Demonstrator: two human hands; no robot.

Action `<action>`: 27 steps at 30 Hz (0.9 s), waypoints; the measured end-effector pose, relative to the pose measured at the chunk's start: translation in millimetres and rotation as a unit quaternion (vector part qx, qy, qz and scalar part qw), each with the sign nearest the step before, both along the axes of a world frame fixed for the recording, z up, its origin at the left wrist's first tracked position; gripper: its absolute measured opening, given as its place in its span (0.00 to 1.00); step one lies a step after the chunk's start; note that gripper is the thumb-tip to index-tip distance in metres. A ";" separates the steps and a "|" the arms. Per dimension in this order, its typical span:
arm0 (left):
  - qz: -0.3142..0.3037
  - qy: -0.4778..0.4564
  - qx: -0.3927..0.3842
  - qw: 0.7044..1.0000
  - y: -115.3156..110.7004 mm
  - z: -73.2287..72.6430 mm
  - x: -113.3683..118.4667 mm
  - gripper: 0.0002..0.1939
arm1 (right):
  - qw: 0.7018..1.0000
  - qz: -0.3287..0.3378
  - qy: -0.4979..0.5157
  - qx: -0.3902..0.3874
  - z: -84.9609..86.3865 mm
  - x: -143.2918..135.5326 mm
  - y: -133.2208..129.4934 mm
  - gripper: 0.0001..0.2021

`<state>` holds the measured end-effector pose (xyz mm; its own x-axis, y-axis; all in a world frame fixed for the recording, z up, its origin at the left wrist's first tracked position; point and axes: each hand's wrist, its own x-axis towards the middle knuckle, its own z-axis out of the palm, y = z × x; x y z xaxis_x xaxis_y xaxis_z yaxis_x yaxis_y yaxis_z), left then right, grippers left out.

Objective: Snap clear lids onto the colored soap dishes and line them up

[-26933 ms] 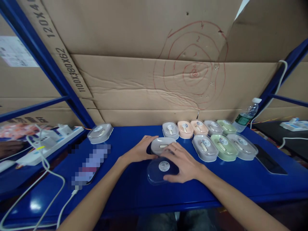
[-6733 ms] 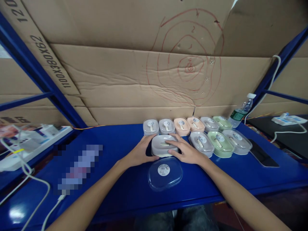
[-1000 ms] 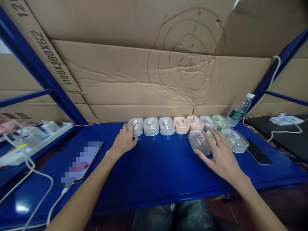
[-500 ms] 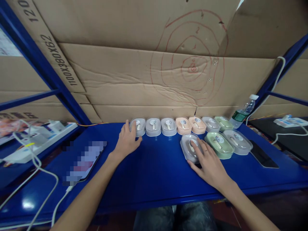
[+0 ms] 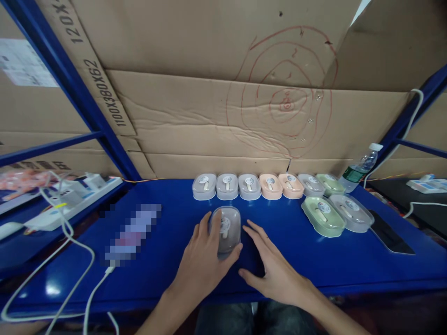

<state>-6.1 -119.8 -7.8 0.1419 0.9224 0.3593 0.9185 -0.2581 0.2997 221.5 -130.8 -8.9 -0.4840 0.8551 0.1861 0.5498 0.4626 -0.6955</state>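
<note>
Steadying the near grey box (image 5: 231, 235) with one hand seemed to me the step in hand, as I followed it from my remote seat. Closest lay the lap in dark jeans (image 5: 226, 318), under the table edge. Just above it, the right hand (image 5: 260, 261) hovered just beside the box, thumb and fingers parted around nothing. The left hand (image 5: 206, 251) was closed around the box, fingers along the left side and top, thumb at the near right corner. The box stood in front of the body on the glossy blue table (image 5: 171, 200), apart from the others. A two-handed hold, I judged, called for the right fingers to cross the small remaining gap, and gently (that smooth cover looked slippery to me). Its form was a rounded oblong, matt-looking grey under a clear, shiny cover, with a round printed sticker and a pale narrow bar. To the left lay a phone (image 5: 134, 235), its screen pixelated, on a white cable (image 5: 94, 274). To the right sat a green box (image 5: 323, 217) and a larger-looking grey box (image 5: 352, 211), with a flat dark slab (image 5: 393, 235) beside them. Farther back ran a row of boxes (image 5: 249, 187): three grey, two peach, one grey, one green. A clear bottle (image 5: 361, 165) leaned at its right end, and behind everything rose a creased cardboard wall (image 5: 188, 111) with red hand-drawn rings (image 5: 287, 105).
</note>
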 end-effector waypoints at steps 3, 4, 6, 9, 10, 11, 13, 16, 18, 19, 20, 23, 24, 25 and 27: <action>0.004 0.025 0.008 1.000 -3.6 -5.6 -8.4 0.46 | 1.000 0.030 0.007 -0.003 -0.4 1.9 -1.2 0.45; 0.009 0.035 0.015 0.999 -4.4 -7.7 -10.5 0.45 | 0.999 0.035 0.006 -0.001 -0.8 2.1 -1.8 0.44; 0.029 0.056 0.038 0.997 -5.8 -11.0 -15.7 0.41 | 1.000 0.029 -0.001 0.006 -1.8 3.0 -3.1 0.42; 0.072 0.102 0.086 0.988 -7.0 -11.3 -31.5 0.36 | 0.999 -0.002 -0.024 0.034 -4.7 8.9 -5.6 0.39; 0.085 0.121 0.101 0.984 -7.0 -10.1 -39.4 0.35 | 0.998 -0.015 -0.036 0.052 -6.0 12.7 -6.4 0.38; 0.096 0.142 0.115 0.979 -6.5 -8.4 -48.3 0.34 | 0.995 -0.030 -0.048 0.076 -7.4 17.5 -7.0 0.37; 0.114 0.182 0.133 0.967 -3.6 -4.4 -67.3 0.32 | 0.984 -0.070 -0.071 0.147 -9.5 30.2 -7.6 0.34; 0.119 0.227 0.142 0.956 6.6 1.3 -91.9 0.30 | 0.945 -0.143 -0.090 0.281 -7.6 56.4 -5.6 0.31; 0.115 0.246 0.138 0.952 17.4 4.8 -102.9 0.29 | 0.910 -0.199 -0.104 0.348 -2.5 77.6 -2.1 0.30; 0.115 0.253 0.135 0.951 23.8 6.6 -106.8 0.29 | 0.892 -0.229 -0.115 0.371 0.7 88.8 0.3 0.30; 0.116 0.260 0.129 0.950 30.5 8.4 -110.0 0.29 | 0.875 -0.260 -0.129 0.388 3.7 100.0 3.1 0.30; 0.119 0.269 0.101 0.950 51.8 13.4 -117.0 0.25 | 0.836 -0.329 -0.180 0.400 7.7 131.1 12.7 0.33; 0.120 0.268 0.091 0.952 58.7 14.8 -118.7 0.23 | 0.828 -0.341 -0.197 0.399 6.3 139.8 15.9 0.33; 0.122 0.265 0.083 0.953 65.2 15.9 -120.2 0.22 | 0.822 -0.347 -0.215 0.397 3.5 147.3 18.8 0.34; 0.125 0.258 0.070 0.955 77.2 17.6 -121.8 0.22 | 0.818 -0.345 -0.251 0.386 -5.4 158.3 23.4 0.33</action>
